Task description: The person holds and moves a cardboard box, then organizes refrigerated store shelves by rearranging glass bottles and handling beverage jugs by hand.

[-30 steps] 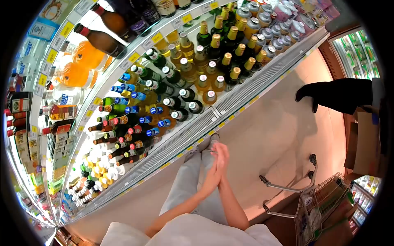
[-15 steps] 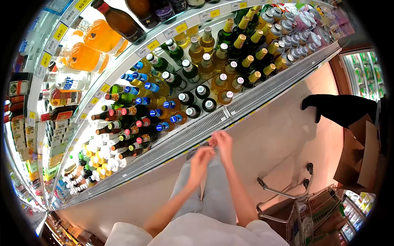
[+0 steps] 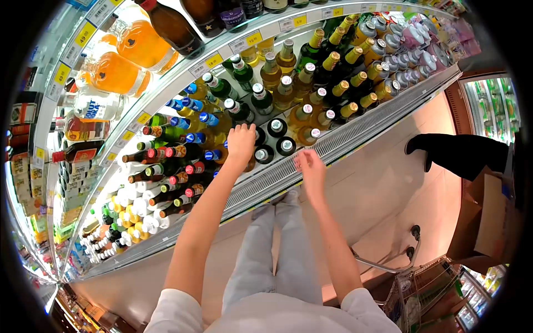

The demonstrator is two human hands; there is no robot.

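Note:
My left hand [image 3: 242, 145] reaches over the lower shelf, back up, its fingers together and bent down among the bottle tops. A dark green bottle with a white cap [image 3: 259, 135] stands right beside it, partly covered; whatever lies under the fingers is hidden. Blue-capped bottles [image 3: 212, 155] are just left of that hand. Nearer the shelf's front grille [image 3: 250, 187], my right hand [image 3: 312, 169] hovers with loosely bent, parted fingers and nothing visible in it. Dark bottles with white caps [image 3: 286, 146] stand upright between the two hands.
Gold-topped bottles [image 3: 348, 110] and cans [image 3: 387, 89] fill the shelf's right part. Above runs a shelf edge with price tags [image 3: 254, 39]. A wire cart [image 3: 411, 288] is at lower right. Another person's dark-clad leg [image 3: 461, 152] and a cardboard box [image 3: 491, 222] are at right.
My hands, together near my waist before, have separated. The left has moved up and forward over the bottles; the right has come slightly down and right, near the grille.

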